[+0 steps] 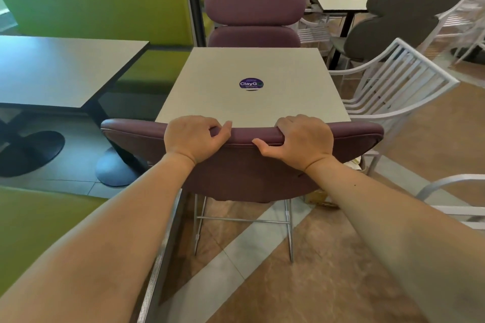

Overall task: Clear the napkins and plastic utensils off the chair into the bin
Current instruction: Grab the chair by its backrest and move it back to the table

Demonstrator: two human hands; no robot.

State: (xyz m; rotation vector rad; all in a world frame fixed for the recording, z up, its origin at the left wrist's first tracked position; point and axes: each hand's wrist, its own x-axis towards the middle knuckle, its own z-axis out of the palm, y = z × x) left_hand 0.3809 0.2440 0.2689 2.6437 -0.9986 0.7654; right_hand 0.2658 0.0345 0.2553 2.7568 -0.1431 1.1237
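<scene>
Head view, step: judged to be drawing the maroon chair (236, 170) back from the worktop (252, 102); pull evenly with both hands so the seat comes into sight.
Left hand (193, 137): grip curled over the backrest top.
Right hand (301, 141): grip likewise wrapped over the rim.
Napkins, utensils: hidden; seat not visible.
Bin: not in view.

Two bare forearms, no sleeves, no watch or rings visible. Left hand (193, 137) and right hand (304, 143): short nails. Small dark mole on right forearm, approx. mid-length.
</scene>
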